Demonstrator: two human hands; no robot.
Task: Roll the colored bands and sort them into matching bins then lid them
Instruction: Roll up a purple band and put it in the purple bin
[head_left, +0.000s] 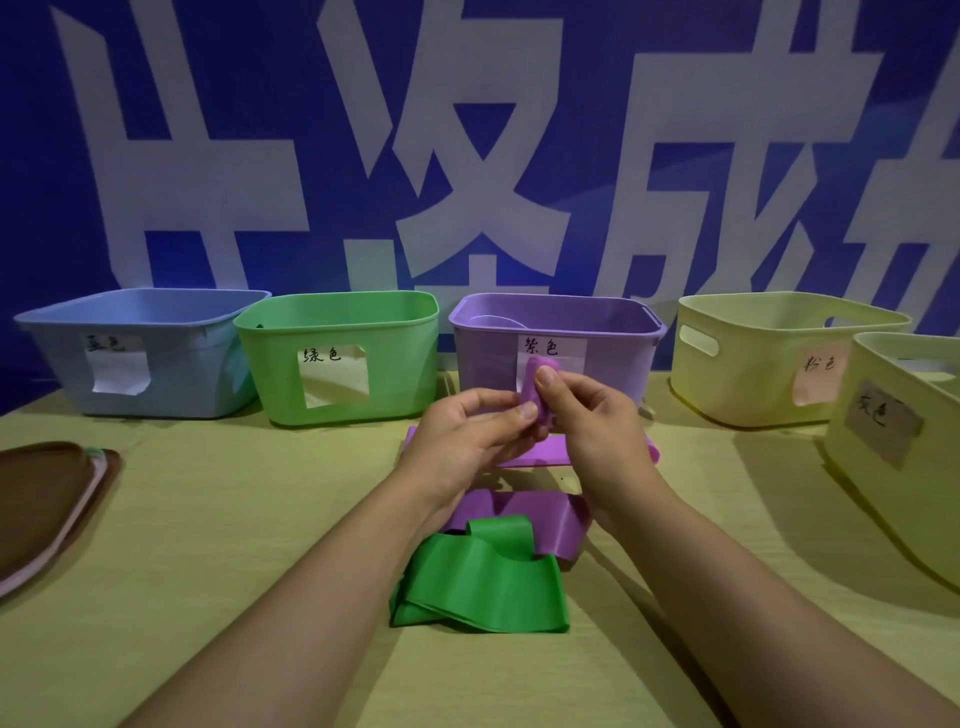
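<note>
A tightly rolled purple band (538, 397) is held upright between both hands, just in front of the purple bin (556, 338). My left hand (467, 441) pinches its lower side and my right hand (587, 415) pinches its top with the thumb. Below the hands a flat purple strip (540, 451) lies on the table, its ends hidden. Nearer me lie a loose purple band (530, 519) and a crumpled green band (483, 587) overlapping it. The green bin (343, 358) stands left of the purple one.
A blue bin (140, 353) stands at the far left, two pale yellow bins (769, 358) (893, 441) at the right. Brown lids (47, 499) are stacked at the left table edge. A blue banner wall closes the back.
</note>
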